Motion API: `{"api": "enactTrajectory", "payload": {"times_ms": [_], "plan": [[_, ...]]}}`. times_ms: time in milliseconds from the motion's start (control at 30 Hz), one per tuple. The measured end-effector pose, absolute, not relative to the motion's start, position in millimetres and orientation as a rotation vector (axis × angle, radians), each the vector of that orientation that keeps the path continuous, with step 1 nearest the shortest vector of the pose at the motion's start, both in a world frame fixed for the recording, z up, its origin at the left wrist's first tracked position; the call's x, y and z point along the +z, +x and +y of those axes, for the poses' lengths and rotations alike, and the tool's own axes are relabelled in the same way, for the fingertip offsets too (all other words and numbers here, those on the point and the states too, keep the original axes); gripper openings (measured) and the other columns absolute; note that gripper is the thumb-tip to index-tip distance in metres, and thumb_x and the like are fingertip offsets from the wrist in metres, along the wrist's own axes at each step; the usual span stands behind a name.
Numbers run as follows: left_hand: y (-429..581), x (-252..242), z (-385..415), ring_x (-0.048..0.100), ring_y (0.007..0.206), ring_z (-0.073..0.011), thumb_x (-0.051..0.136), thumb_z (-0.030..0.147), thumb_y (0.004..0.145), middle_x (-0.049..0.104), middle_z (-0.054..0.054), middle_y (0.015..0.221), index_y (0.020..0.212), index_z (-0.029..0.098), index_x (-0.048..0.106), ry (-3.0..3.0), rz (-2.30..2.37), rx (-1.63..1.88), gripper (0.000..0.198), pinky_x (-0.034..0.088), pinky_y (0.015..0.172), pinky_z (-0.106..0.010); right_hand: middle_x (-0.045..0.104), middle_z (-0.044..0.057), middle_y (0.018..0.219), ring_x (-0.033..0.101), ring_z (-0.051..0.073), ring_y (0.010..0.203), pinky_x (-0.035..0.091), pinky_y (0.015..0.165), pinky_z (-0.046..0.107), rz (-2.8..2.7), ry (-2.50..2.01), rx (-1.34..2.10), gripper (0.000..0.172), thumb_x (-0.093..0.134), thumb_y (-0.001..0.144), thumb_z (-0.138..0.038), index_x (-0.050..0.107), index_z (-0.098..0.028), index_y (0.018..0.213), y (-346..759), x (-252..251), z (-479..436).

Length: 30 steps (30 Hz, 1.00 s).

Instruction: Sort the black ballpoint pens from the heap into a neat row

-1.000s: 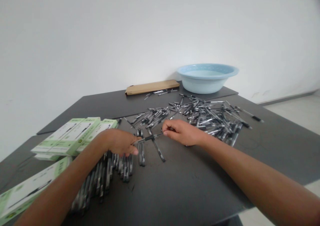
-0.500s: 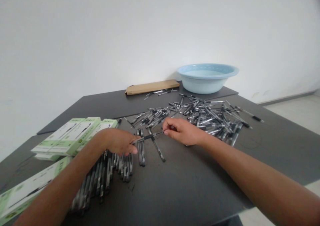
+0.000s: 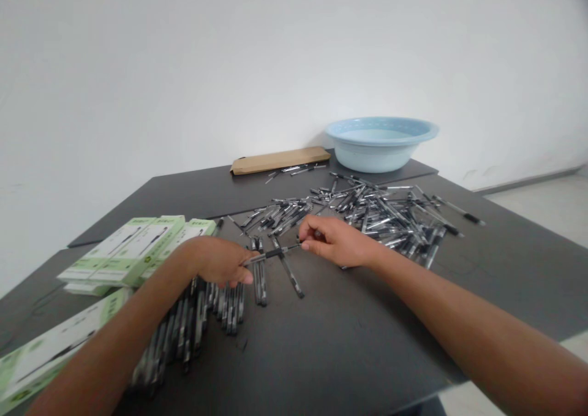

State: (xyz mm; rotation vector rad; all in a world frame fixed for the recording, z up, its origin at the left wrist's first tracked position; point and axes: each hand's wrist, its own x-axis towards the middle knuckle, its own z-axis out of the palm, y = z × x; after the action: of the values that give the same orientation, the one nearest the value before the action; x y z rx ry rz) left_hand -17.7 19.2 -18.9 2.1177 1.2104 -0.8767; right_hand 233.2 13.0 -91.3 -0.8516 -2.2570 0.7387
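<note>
My left hand [image 3: 219, 261] is closed round the back end of a black and clear pen [image 3: 272, 254] held just above the dark table [image 3: 349, 342]. My right hand [image 3: 337, 242] pinches the pen's front tip, fingers curled. Under my left forearm lies a row of several pens [image 3: 197, 318] laid side by side. A loose heap of several pens [image 3: 367, 211] spreads behind my right hand.
Green and white pen boxes [image 3: 133, 247] are stacked at the left, with another box [image 3: 41, 351] at the near left edge. A light blue basin [image 3: 381, 141] and a brown paper sleeve [image 3: 280, 159] sit at the far side by the white wall.
My right hand has shifted slightly up and away, still at the pen's tip. My left hand and the pen have barely moved.
</note>
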Motion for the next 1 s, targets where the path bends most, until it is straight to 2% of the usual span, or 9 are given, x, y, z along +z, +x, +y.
{"api": "enactTrajectory", "payload": {"times_ms": [333,633,800,1000], "plan": [[-13.4,-16.1,17.8,0.07,0.08,-0.0243,0.044,0.032,0.095,0.076,-0.013,0.092,0.115,0.012,0.061,2.155,1.227,-0.962,0.033,0.048,0.061,-0.026,0.058,-0.001,0.075,0.051,0.012,0.066,0.035,0.063,0.024,-2.317,-0.876,0.651,0.006,0.056,0.09,-0.017,0.056,-0.017,0.084,229.1,-91.1,10.6],[-22.1,-23.9,22.3,0.068,0.075,-0.0246,0.045,0.037,0.092,0.075,-0.011,0.085,0.103,0.015,0.063,2.13,1.177,-0.85,0.03,0.048,0.06,-0.027,0.058,-0.001,0.075,0.052,0.013,0.066,0.037,0.062,0.024,-2.309,-0.846,0.688,0.006,0.059,0.09,-0.022,0.056,-0.018,0.087,230.4,-90.7,10.1],[-19.8,-23.7,21.2,0.07,0.078,-0.0255,0.044,0.032,0.093,0.076,-0.014,0.092,0.111,0.013,0.062,2.131,1.195,-0.888,0.032,0.049,0.061,-0.028,0.057,-0.001,0.076,0.051,0.013,0.067,0.036,0.063,0.024,-2.319,-0.835,0.649,0.004,0.056,0.088,-0.015,0.055,-0.018,0.085,229.5,-92.3,10.0],[-21.2,-25.8,21.9,0.071,0.08,-0.0251,0.044,0.031,0.094,0.077,-0.016,0.096,0.112,0.013,0.062,2.145,1.186,-0.877,0.031,0.049,0.061,-0.027,0.058,0.0,0.076,0.052,0.014,0.067,0.037,0.064,0.024,-2.338,-0.818,0.655,0.007,0.056,0.091,-0.022,0.056,-0.018,0.085,228.7,-92.4,9.6]]}}
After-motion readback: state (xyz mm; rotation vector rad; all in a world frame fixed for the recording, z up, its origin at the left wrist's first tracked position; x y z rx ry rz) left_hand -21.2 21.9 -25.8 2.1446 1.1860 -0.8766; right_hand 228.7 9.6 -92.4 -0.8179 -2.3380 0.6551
